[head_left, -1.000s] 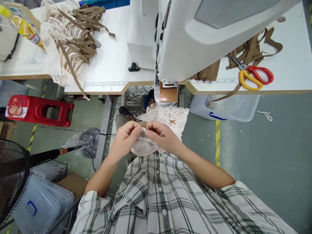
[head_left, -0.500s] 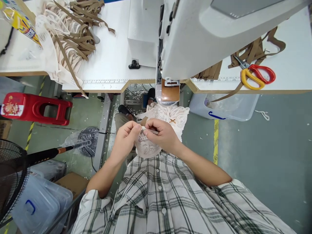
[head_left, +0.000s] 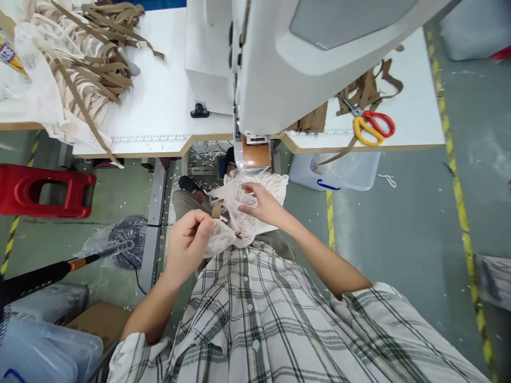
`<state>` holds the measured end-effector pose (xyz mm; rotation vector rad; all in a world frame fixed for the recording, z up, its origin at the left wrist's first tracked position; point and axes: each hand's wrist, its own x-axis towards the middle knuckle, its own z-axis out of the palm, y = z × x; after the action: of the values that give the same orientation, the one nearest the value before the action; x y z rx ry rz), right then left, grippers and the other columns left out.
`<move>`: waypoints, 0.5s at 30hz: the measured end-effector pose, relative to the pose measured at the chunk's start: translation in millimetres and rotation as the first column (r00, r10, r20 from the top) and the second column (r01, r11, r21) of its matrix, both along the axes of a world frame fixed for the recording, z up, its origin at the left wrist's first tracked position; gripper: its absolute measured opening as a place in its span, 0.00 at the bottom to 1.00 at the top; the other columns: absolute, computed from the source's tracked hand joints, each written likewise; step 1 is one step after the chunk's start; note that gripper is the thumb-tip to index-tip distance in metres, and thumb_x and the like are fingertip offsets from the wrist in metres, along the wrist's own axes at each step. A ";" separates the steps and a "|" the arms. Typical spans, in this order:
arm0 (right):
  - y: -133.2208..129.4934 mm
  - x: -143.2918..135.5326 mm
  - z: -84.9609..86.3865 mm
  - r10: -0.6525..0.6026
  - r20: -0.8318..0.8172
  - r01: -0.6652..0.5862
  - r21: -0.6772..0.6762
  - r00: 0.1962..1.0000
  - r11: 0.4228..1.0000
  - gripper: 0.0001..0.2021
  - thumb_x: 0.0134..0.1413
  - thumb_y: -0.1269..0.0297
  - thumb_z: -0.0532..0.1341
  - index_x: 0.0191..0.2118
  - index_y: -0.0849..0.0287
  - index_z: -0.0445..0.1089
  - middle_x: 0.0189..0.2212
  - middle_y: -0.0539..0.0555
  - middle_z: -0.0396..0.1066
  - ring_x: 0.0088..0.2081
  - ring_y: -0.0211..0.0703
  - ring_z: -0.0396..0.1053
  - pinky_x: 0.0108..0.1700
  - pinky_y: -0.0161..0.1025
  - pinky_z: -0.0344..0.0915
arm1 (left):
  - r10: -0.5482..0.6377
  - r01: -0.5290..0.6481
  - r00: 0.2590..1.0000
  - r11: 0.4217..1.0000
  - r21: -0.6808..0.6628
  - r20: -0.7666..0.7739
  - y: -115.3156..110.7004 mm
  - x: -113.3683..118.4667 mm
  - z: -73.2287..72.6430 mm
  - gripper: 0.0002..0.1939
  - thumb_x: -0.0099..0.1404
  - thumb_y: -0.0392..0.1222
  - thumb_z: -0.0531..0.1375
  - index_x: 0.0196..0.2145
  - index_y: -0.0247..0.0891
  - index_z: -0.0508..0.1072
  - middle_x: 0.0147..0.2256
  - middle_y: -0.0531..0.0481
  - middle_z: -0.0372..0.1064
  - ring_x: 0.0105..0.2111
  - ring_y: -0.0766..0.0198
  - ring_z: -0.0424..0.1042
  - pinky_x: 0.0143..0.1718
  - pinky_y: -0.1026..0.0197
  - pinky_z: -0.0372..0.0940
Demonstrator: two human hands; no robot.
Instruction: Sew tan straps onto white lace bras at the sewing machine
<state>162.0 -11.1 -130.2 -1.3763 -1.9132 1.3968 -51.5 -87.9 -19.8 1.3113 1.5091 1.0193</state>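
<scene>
Both hands hold a piece of white lace [head_left: 243, 205] just below the sewing machine [head_left: 287, 58]: the left hand [head_left: 187, 242] pinches its lower edge shut between thumb and fingers, and the right hand [head_left: 261, 205] rests on top with fingers loosely curled, gripping the cloth. On the bench [head_left: 159, 114] right of the machine lie scissors [head_left: 369, 127]; left of it, a heap of brown straps [head_left: 91, 58]

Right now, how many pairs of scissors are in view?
1. The scissors, with one red and one yellow handle, lie on the white table right of the sewing machine. Others may be hidden behind it.
</scene>
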 end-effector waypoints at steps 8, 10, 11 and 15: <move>-12.0 33.1 -24.4 0.225 -0.076 -0.237 -0.251 0.971 0.939 0.22 0.60 0.43 0.56 0.33 0.59 0.70 0.27 0.50 0.68 0.31 0.40 0.64 0.36 0.37 0.61 | 0.262 -0.267 0.958 0.963 0.026 0.113 7.6 -21.8 4.3 0.14 0.69 0.50 0.58 0.29 0.40 0.68 0.24 0.55 0.62 0.22 0.68 0.58 0.24 0.65 0.55; -14.7 34.3 -9.0 0.064 -0.264 -0.136 -0.265 0.962 0.955 0.22 0.59 0.42 0.57 0.31 0.59 0.68 0.26 0.49 0.65 0.30 0.38 0.62 0.35 0.36 0.60 | 0.354 -0.353 0.933 0.935 0.022 -0.060 20.3 -41.5 -5.1 0.13 0.68 0.52 0.58 0.32 0.40 0.70 0.27 0.54 0.65 0.25 0.66 0.62 0.27 0.64 0.58; -16.3 33.3 -0.2 -0.012 -0.343 -0.086 -0.270 0.939 0.959 0.22 0.58 0.42 0.58 0.32 0.59 0.68 0.28 0.49 0.66 0.31 0.38 0.63 0.36 0.36 0.61 | 0.385 -0.379 0.899 0.923 0.066 -0.210 27.6 -48.9 -10.6 0.13 0.67 0.51 0.58 0.35 0.39 0.71 0.30 0.52 0.68 0.28 0.64 0.65 0.31 0.63 0.61; -24.6 17.4 35.8 -0.066 -0.519 -0.066 -0.232 0.852 0.971 0.19 0.58 0.45 0.60 0.34 0.58 0.70 0.33 0.51 0.69 0.34 0.39 0.67 0.38 0.36 0.64 | 0.183 -0.121 0.884 0.978 0.167 -0.430 50.3 -34.0 -31.6 0.22 0.65 0.50 0.60 0.53 0.37 0.70 0.53 0.40 0.68 0.53 0.52 0.66 0.56 0.53 0.60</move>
<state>179.4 -35.7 -94.5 -0.9434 -1.4168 1.8263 -85.5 -37.6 -51.4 1.6224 1.9394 0.9752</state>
